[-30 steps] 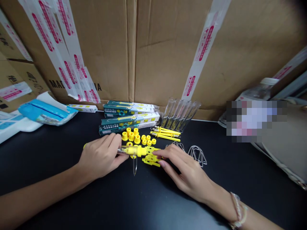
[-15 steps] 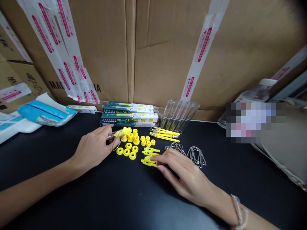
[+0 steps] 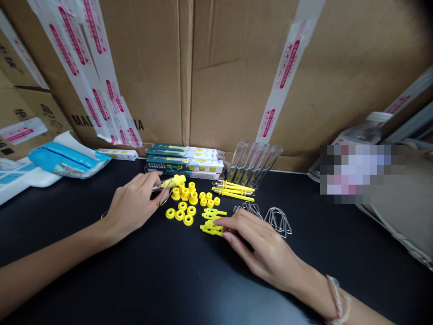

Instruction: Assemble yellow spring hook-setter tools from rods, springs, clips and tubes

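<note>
My left hand (image 3: 133, 203) is closed around a spring scale (image 3: 174, 181) with a clear tube, a yellow cap and a wire loop, held above the table. To its right on the tabletop stand several yellow collars (image 3: 184, 194), with flat yellow rings (image 3: 179, 215) in front and small yellow caps (image 3: 209, 199) beside them. My right hand (image 3: 259, 243) pinches with thumb and index finger at the stem end of a flat yellow plastic piece (image 3: 210, 229) with holes. Similar yellow pieces (image 3: 214, 213) lie against it. The fingers partly hide these.
Behind are stacked printed boxes (image 3: 184, 164), clear tubes (image 3: 253, 164) and yellow rods with springs (image 3: 233, 190). Bent wire hooks (image 3: 277, 221) lie beyond my right hand. A blue packet (image 3: 69, 158) is left; a bottle (image 3: 363, 128) and a beige bag (image 3: 399, 203) are right. Cardboard (image 3: 230, 90) walls the back.
My left hand has raised the spring scale slightly, away from the yellow collars. The right hand stays at the flat yellow pieces. The whole view has shifted a little.
</note>
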`<state>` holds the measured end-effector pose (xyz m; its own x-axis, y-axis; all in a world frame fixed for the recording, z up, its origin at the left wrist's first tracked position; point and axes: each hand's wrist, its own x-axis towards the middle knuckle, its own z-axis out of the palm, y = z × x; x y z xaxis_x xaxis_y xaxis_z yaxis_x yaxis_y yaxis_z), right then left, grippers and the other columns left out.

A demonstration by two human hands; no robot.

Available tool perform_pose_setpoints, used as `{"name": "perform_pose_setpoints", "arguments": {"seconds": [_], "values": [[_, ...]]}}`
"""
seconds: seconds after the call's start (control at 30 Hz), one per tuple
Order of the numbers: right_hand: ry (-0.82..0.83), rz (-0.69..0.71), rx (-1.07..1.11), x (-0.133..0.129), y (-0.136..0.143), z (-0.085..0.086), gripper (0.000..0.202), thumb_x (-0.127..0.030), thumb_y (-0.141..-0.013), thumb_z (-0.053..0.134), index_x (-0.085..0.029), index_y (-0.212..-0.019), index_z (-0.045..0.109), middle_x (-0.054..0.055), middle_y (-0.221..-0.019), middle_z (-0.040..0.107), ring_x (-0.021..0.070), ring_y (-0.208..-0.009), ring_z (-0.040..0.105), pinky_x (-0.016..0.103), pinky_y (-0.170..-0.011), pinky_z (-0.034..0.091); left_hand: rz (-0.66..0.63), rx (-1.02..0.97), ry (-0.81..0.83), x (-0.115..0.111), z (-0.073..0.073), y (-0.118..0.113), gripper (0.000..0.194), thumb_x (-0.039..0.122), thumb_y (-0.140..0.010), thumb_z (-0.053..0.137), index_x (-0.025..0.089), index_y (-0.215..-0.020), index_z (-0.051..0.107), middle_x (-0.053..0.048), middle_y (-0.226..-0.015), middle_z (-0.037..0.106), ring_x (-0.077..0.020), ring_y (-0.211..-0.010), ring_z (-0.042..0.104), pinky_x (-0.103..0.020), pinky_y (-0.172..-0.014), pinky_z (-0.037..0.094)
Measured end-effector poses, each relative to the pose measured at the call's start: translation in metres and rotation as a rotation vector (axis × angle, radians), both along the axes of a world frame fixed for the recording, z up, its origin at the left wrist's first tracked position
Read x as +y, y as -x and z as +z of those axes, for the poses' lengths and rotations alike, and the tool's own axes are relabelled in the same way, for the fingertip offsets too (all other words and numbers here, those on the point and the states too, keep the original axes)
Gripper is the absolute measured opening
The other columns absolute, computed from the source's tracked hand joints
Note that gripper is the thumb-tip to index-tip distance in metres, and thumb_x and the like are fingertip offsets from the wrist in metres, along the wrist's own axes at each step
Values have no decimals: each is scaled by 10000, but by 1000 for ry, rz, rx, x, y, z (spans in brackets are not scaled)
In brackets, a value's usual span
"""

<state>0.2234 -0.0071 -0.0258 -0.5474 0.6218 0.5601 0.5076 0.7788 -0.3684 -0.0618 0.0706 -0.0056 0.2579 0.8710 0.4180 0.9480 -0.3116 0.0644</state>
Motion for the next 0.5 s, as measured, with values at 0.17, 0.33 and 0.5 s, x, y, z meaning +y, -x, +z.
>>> {"name": "perform_pose_setpoints", "arguments": {"seconds": [0.17, 0.33, 0.5], "values": [[126, -55, 120, -5, 1, 0, 233, -239, -1015, 539, -194, -1241, 573, 42, -942, 687, 159, -808, 637, 286, -757, 527, -297, 57, -181, -44, 0, -23, 86, 251, -917, 494, 216, -853, 540, -3, -763, 683, -191, -632, 682, -270, -449, 424], [359, -27, 267, -16, 5, 9, 206, -273, -1004, 565, -251, -1208, 586, -14, -931, 708, 105, -802, 683, 185, -751, 538, -503, 58, -207, -72, -10, -41, 143, 98, -882, 416, 209, -946, 480, 6, -804, 695, -176, -686, 728, -272, -513, 500], [338, -53, 255, -21, 6, 12, 188, -248, -974, 608, -240, -1162, 606, -19, -870, 701, 106, -753, 679, 172, -684, 540, -459, 138, -233, -70, -11, -42, 157, 91, -846, 448, 197, -958, 475, -5, -782, 686, -202, -657, 729, -297, -488, 517]]}}
